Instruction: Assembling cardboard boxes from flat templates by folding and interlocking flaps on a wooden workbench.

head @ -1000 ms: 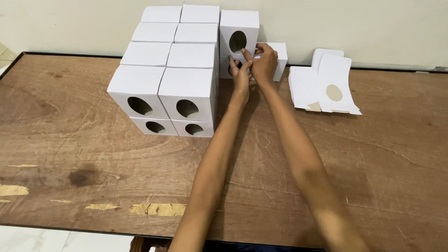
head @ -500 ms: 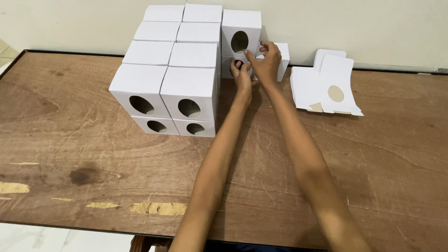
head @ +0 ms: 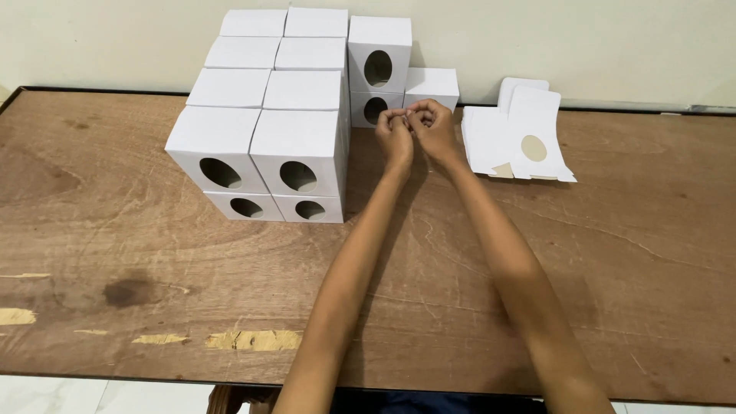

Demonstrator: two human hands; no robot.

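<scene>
Worn wooden table [head: 138, 253] against a pale wall; left hand [head: 395, 135] and right hand [head: 429, 129] curled together, pinching something too small to tell, just before the lone white box [head: 432, 86]; best kept near, fingertips meeting squarely.

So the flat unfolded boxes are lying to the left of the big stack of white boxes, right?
Not quite. The head view shows the flat unfolded boxes lying to the right of the stack of white boxes, past both hands, the left hand and the right hand.

Stacked boxes [head: 295, 146] left, flat blanks [head: 521, 138] right (hands [head: 414, 126] between).
</scene>
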